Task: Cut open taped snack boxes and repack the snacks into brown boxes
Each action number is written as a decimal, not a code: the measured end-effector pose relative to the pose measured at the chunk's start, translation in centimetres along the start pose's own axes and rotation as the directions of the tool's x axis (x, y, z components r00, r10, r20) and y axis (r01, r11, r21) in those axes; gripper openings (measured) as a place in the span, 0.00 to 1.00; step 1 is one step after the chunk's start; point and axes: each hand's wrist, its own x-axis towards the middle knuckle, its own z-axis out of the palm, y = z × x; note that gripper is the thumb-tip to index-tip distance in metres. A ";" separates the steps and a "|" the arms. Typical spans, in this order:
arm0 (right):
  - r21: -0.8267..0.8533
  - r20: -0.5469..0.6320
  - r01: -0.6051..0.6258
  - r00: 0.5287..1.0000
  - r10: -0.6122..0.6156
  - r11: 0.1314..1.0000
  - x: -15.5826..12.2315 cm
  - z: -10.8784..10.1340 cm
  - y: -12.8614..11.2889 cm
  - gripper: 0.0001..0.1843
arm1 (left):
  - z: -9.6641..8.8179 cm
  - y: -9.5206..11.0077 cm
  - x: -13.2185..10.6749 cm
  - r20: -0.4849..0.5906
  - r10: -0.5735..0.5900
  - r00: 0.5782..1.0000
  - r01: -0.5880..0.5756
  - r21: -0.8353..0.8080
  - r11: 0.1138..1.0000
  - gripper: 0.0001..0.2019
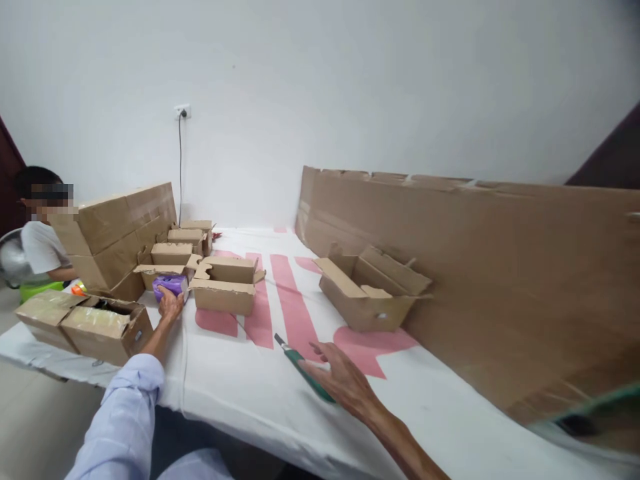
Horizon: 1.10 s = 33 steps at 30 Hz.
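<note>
My left hand (171, 305) is closed on a small purple plastic-wrapped pack (169, 286), in front of an open cardboard box (167, 270). Just right of the pack stands another open cardboard box (225, 297) with raised flaps. My right hand (345, 380) is over the white cloth, its fingers apart and stretched forward. Along its thumb side is a green utility knife (311, 379), blade end pointing away to the left. Thumb and knife overlap in view; whether they are pressed together I cannot tell.
Closed cartons (117, 223) are stacked at left, with more boxes (97, 327) by the table edge. An open carton (373, 293) stands before a large cardboard sheet (475, 267). A person (45, 240) is at far left. A cord (180, 167) hangs from a wall socket.
</note>
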 end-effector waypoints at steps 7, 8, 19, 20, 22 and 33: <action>-0.228 -0.001 0.046 0.999 -0.047 0.972 -3.7 1.6 0.7 0.21 | -0.4 -0.7 -0.8 0.030 -0.013 0.999 0.013 0.021 1.000 0.48; -0.254 -0.009 0.050 0.999 -0.054 0.966 -3.9 2.0 0.8 0.19 | -0.5 -0.7 -0.9 0.031 -0.002 1.000 0.001 0.018 1.000 0.47; -0.389 -0.222 -0.019 0.972 -0.074 0.921 -6.3 -0.7 7.2 0.16 | -1.0 1.2 -1.1 0.020 0.091 0.996 -0.093 0.061 0.994 0.39; -0.393 -0.238 -0.036 0.969 -0.064 0.919 -6.5 -1.2 8.0 0.17 | -1.2 1.4 -0.8 0.034 0.087 0.996 -0.089 0.069 0.994 0.37; -0.407 -0.255 -0.068 0.966 -0.042 0.911 -6.9 -2.0 8.9 0.19 | -1.6 1.9 -0.3 0.058 0.083 0.995 -0.087 0.083 0.993 0.35; -0.373 -0.328 -0.105 0.944 -0.025 0.922 -7.5 -1.9 10.6 0.27 | -0.9 1.0 -4.7 0.100 0.216 0.971 -0.224 0.084 0.971 0.42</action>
